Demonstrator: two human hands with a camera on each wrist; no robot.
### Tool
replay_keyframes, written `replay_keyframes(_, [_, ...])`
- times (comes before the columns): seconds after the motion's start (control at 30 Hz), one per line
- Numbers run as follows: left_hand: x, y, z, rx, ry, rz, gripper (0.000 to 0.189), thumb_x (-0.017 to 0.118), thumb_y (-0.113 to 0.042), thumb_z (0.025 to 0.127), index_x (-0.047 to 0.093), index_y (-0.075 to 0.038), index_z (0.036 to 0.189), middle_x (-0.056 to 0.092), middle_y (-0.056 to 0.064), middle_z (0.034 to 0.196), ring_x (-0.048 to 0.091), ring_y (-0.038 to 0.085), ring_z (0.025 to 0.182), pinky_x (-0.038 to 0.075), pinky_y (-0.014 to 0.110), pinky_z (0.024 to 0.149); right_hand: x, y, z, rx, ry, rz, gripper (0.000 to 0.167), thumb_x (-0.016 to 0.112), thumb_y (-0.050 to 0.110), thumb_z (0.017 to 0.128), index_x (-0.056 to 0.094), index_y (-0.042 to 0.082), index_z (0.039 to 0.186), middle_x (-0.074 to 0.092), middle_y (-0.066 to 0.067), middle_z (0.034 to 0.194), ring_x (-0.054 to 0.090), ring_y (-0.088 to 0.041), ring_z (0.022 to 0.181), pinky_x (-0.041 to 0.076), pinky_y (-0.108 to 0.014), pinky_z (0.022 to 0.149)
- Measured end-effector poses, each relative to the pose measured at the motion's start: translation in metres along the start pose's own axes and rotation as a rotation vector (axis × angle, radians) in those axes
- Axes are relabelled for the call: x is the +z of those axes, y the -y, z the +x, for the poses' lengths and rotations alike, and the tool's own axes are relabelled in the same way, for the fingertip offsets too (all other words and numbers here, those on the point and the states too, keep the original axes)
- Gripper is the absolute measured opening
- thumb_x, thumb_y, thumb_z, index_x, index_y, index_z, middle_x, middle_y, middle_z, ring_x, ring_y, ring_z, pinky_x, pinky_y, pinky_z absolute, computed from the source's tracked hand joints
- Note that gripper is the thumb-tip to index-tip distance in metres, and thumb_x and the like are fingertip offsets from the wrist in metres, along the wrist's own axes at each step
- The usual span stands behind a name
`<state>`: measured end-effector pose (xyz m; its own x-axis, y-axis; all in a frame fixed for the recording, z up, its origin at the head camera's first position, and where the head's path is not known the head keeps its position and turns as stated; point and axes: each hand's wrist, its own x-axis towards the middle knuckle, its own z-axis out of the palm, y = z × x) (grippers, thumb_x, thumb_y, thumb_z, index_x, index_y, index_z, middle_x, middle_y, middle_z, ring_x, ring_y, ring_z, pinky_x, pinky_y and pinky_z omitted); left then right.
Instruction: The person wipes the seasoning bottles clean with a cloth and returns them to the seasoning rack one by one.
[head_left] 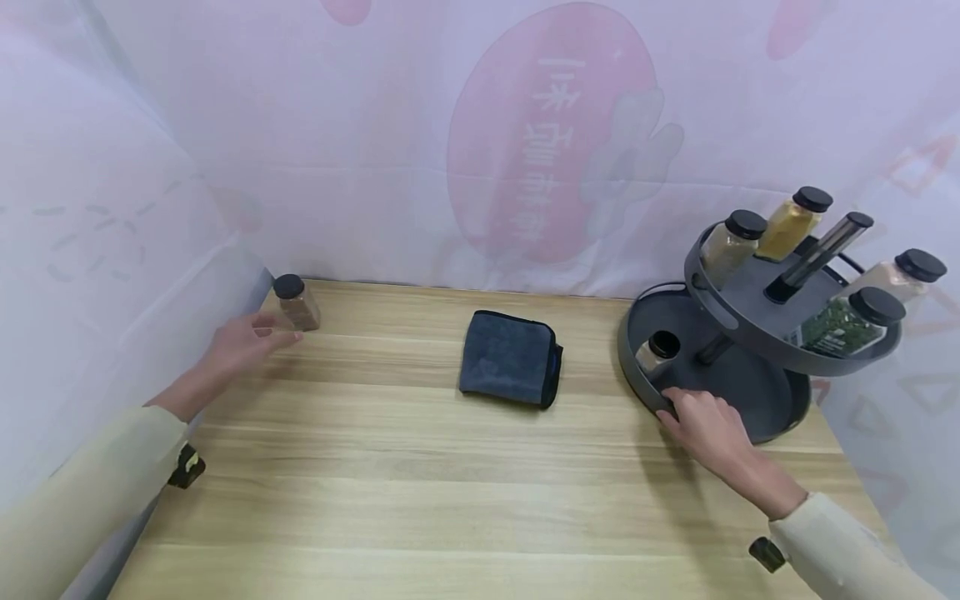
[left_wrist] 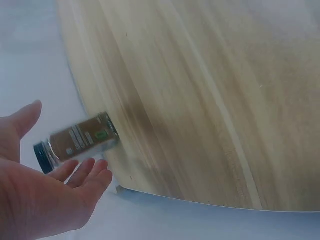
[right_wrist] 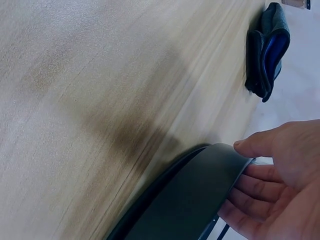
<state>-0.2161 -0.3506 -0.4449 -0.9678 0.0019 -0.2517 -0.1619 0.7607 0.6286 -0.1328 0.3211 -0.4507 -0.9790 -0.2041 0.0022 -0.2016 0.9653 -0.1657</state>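
At the table's back left corner stands a spice jar (head_left: 302, 308) with brown contents and a black lid. My left hand (head_left: 243, 346) reaches to it, thumb spread wide from the fingers. In the left wrist view the fingertips (left_wrist: 95, 172) lie right beside the jar (left_wrist: 80, 139), which sits in the gap of the hand. On the right, my right hand (head_left: 708, 429) holds the lower rim of a grey two-tier spice rack (head_left: 757, 412). The right wrist view has the thumb (right_wrist: 252, 145) on the outside of the rim (right_wrist: 195, 190) and the fingers curled inside.
A folded dark grey cloth (head_left: 506, 358) lies mid-table. Several black-lidded jars, one with green flakes (head_left: 840, 325), stand on the rack's upper tier around its post (head_left: 821, 254). A small jar (head_left: 656, 354) stands on the lower tier. Printed fabric (head_left: 360, 183) hangs behind the table.
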Motion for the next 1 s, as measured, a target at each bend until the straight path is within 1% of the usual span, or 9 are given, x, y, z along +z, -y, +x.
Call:
replay_keyframes(0.1, [-0.002,0.002,0.012,0.015,-0.012,-0.037,0.103,0.071,-0.049,0.100,0.017,0.016,0.160,0.030,0.039,0.162,0.034,0.058,0.147,0.031,0.067,0.119,0.001,0.000,0.000,0.005,0.003,-0.004,0.030,0.076,0.010,0.095,0.073,-0.005,0.120,0.076,-0.026,0.104,0.070,-0.035,0.069,0.055,-0.051,0.054])
replay_keyframes(0.23, [-0.005,0.005,0.028,0.050,-0.010,-0.079,0.106,0.077,-0.037,0.098,0.010,0.013,0.162,0.025,0.039,0.163,0.030,0.058,0.150,0.028,0.066,0.122,0.002,0.000,0.001,0.003,-0.007,-0.013,0.028,0.075,0.008,0.095,0.073,-0.006,0.119,0.076,-0.025,0.099,0.068,-0.032,0.064,0.054,-0.049,0.052])
replay_keyframes(0.33, [-0.009,0.007,0.039,0.056,0.011,-0.119,0.105,0.079,-0.031,0.097,0.010,0.013,0.163,0.023,0.040,0.163,0.028,0.057,0.151,0.028,0.064,0.123,0.002,0.000,0.001,-0.003,-0.016,-0.014,0.026,0.074,0.007,0.096,0.073,-0.006,0.118,0.076,-0.025,0.096,0.068,-0.031,0.064,0.054,-0.048,0.052])
replay_keyframes(0.5, [-0.015,0.011,0.052,0.035,0.064,-0.182,0.104,0.080,-0.025,0.097,0.008,0.012,0.163,0.016,0.038,0.167,0.021,0.054,0.155,0.023,0.060,0.126,0.002,0.000,0.002,-0.024,-0.020,-0.013,0.022,0.072,0.003,0.095,0.074,-0.006,0.115,0.076,-0.024,0.095,0.070,-0.033,0.066,0.056,-0.050,0.054])
replay_keyframes(0.57, [-0.016,0.012,0.056,0.035,0.082,-0.188,0.104,0.079,-0.023,0.097,0.007,0.013,0.162,0.014,0.038,0.167,0.019,0.054,0.156,0.022,0.060,0.126,0.003,-0.002,0.002,-0.031,-0.021,-0.009,0.021,0.072,0.001,0.095,0.074,-0.007,0.114,0.076,-0.024,0.096,0.071,-0.034,0.067,0.057,-0.051,0.055])
replay_keyframes(0.77, [-0.019,0.018,0.065,0.041,0.124,-0.186,0.105,0.080,-0.024,0.097,0.006,0.012,0.163,0.014,0.039,0.167,0.018,0.057,0.155,0.021,0.063,0.126,0.005,-0.004,0.001,-0.040,-0.034,0.017,0.017,0.071,-0.001,0.095,0.075,-0.006,0.111,0.076,-0.024,0.097,0.072,-0.035,0.071,0.058,-0.052,0.058])
replay_keyframes(0.9, [-0.021,0.022,0.069,0.037,0.145,-0.207,0.108,0.079,-0.025,0.098,0.001,0.009,0.164,0.011,0.039,0.167,0.016,0.057,0.155,0.019,0.063,0.126,0.006,-0.004,0.000,-0.049,-0.048,0.023,0.016,0.072,-0.001,0.095,0.076,-0.005,0.110,0.076,-0.023,0.097,0.072,-0.035,0.071,0.058,-0.052,0.059])
replay_keyframes(1.0, [-0.021,0.023,0.070,0.037,0.156,-0.215,0.106,0.079,-0.024,0.098,0.003,0.006,0.165,0.012,0.037,0.168,0.015,0.056,0.156,0.019,0.063,0.126,0.006,-0.005,0.000,-0.057,-0.053,0.024,0.016,0.072,-0.002,0.094,0.076,-0.005,0.109,0.076,-0.023,0.095,0.072,-0.034,0.070,0.058,-0.052,0.059])
